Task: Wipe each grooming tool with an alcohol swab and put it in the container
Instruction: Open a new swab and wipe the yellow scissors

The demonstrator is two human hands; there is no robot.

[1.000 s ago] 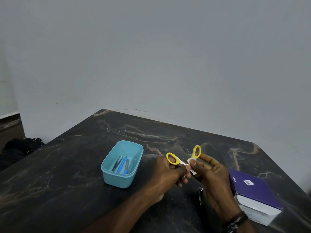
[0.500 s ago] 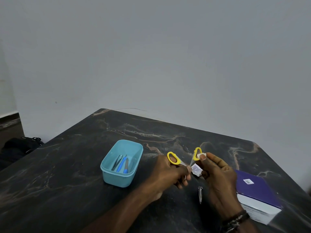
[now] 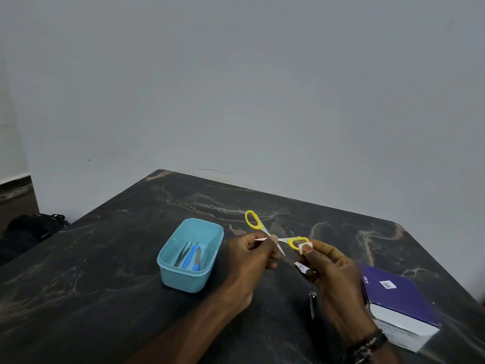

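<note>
The scissors [image 3: 273, 236] hang in the air just right of the tub [image 3: 190, 254], spread wide in an X. The left hand [image 3: 252, 254] pinches them at the pivot; 1 yellow loop points up and away, the other right, where the right hand [image 3: 326, 266] presses a swab [image 3: 304, 247] to it with thumb and fingers clamped. The tub already holds 3 tools. For the drop-in, the left hand is nearer: the tub lies directly to its left, long axis running away from the person. A clipper [image 3: 312, 304] lies on the table [image 3: 105, 258], right of the tub.
</note>
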